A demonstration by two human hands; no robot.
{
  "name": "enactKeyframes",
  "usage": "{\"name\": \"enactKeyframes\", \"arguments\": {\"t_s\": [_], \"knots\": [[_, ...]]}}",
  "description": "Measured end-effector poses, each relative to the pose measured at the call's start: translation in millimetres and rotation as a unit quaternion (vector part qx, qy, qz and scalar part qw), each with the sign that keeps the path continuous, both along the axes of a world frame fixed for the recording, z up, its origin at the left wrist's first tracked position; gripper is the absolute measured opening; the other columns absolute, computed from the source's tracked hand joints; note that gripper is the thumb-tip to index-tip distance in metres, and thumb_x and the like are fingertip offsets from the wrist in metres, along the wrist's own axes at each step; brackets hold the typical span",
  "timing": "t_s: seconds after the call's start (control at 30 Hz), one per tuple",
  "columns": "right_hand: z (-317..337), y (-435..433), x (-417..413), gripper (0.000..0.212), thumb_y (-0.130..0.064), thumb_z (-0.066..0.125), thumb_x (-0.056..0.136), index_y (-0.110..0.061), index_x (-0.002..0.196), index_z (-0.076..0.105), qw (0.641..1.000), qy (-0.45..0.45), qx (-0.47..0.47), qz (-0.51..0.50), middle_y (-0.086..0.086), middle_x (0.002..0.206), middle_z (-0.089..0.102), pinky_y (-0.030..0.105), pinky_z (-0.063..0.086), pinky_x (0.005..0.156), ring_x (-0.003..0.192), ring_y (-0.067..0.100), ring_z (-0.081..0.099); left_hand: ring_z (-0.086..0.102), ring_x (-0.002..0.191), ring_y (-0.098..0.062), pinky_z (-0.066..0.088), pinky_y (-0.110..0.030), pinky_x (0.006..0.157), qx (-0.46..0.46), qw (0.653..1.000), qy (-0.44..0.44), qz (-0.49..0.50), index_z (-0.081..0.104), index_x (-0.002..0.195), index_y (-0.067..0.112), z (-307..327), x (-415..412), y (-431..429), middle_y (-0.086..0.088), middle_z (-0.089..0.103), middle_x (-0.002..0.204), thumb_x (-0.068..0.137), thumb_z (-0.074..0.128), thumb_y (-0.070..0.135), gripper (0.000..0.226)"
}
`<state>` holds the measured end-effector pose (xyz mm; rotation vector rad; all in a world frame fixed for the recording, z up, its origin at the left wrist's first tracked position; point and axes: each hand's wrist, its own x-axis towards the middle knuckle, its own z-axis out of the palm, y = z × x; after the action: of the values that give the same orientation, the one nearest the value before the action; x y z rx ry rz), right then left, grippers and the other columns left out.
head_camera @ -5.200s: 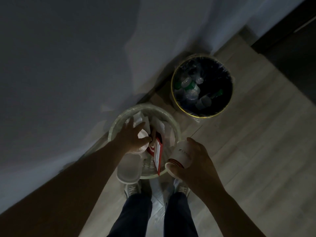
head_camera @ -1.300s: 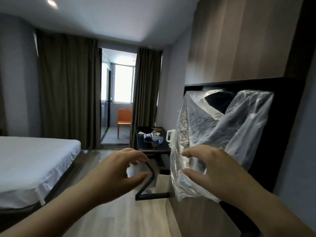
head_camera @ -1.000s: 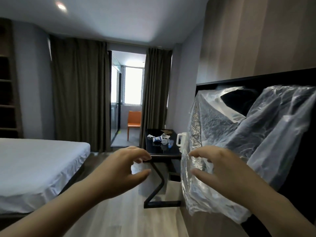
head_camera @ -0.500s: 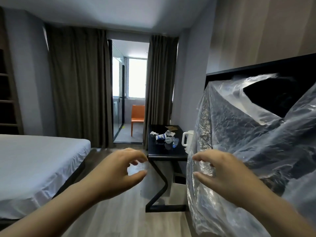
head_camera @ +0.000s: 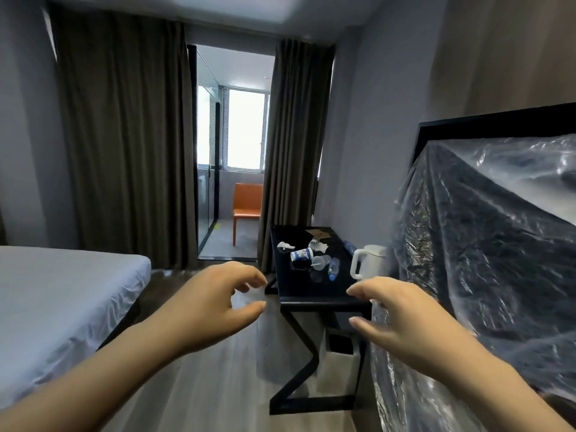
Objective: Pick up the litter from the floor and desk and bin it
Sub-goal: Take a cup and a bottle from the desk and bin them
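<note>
Litter lies on the black desk [head_camera: 311,296] ahead: a tipped blue-and-white paper cup [head_camera: 301,254], a clear plastic cup with lid [head_camera: 320,263], a small plastic bottle [head_camera: 333,268], crumpled tissue [head_camera: 285,245] and a piece of cardboard [head_camera: 319,233]. My left hand [head_camera: 215,304] and my right hand [head_camera: 396,313] are both raised in front of me, fingers loosely curled, holding nothing. They hover short of the desk's near edge. No bin shows in this view.
A white kettle [head_camera: 366,260] stands at the desk's right side. Clear plastic sheeting [head_camera: 473,260] covers a dark unit on the right, close to my right hand. A bed [head_camera: 59,300] fills the left. An orange chair [head_camera: 247,204] sits beyond the curtains. Wooden floor runs between bed and desk.
I have left the bins and walked along the room towards the desk, which is now nearer. Both hands stay raised and empty; the right one has come off the plastic sheeting.
</note>
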<state>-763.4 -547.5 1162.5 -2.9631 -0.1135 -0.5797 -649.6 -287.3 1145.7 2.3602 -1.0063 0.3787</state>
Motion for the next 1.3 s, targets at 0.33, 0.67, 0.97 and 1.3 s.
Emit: {"name": "enactKeyframes", "arguments": {"t_s": [0.33, 0.67, 0.97, 1.3], "knots": [[-16.2, -5.2, 137.5, 0.038, -0.047, 0.06, 0.087, -0.037, 0.124, 0.055, 0.999, 0.038, -0.018, -0.031, -0.025, 0.119, 0.056, 0.012, 0.038, 0.092, 0.11, -0.006, 0.049, 0.055, 0.096, 0.01, 0.051, -0.019, 0.086, 0.017, 0.999, 0.034, -0.009, 0.06, 0.112, 0.039, -29.2, 149.2, -0.7, 0.026, 0.058, 0.105, 0.083, 0.062, 0.046, 0.029], [-36.8, -50.1, 308.6, 0.04, -0.049, 0.058, 0.088, -0.04, 0.126, 0.052, 0.997, 0.045, 0.006, -0.055, -0.026, 0.121, 0.055, 0.01, 0.035, 0.084, 0.111, -0.006, 0.049, 0.055, 0.095, 0.008, 0.051, -0.02, 0.086, 0.043, 0.999, 0.028, -0.009, 0.061, 0.111, 0.038, -30.9, 322.9, -37.1, 0.025, 0.058, 0.105, 0.083, 0.063, 0.044, 0.028], [-55.7, -86.5, 460.8, 0.039, -0.048, 0.061, 0.085, -0.038, 0.123, 0.055, 0.993, 0.085, 0.048, -0.07, -0.024, 0.118, 0.056, 0.018, 0.043, 0.094, 0.109, -0.003, 0.051, 0.054, 0.095, 0.012, 0.051, -0.018, 0.085, 0.056, 0.997, 0.055, -0.006, 0.06, 0.112, 0.039, -50.3, 478.0, -68.1, 0.025, 0.058, 0.106, 0.083, 0.062, 0.047, 0.03], [-90.3, -100.3, 604.2, 0.043, -0.047, 0.062, 0.086, -0.036, 0.126, 0.054, 0.98, 0.125, 0.072, -0.136, -0.022, 0.121, 0.055, 0.018, 0.043, 0.096, 0.111, -0.003, 0.051, 0.054, 0.096, 0.01, 0.052, -0.022, 0.083, 0.092, 0.992, 0.071, -0.057, 0.059, 0.112, 0.04, -87.2, 662.8, -92.8, 0.025, 0.057, 0.107, 0.084, 0.06, 0.05, 0.03]]}}
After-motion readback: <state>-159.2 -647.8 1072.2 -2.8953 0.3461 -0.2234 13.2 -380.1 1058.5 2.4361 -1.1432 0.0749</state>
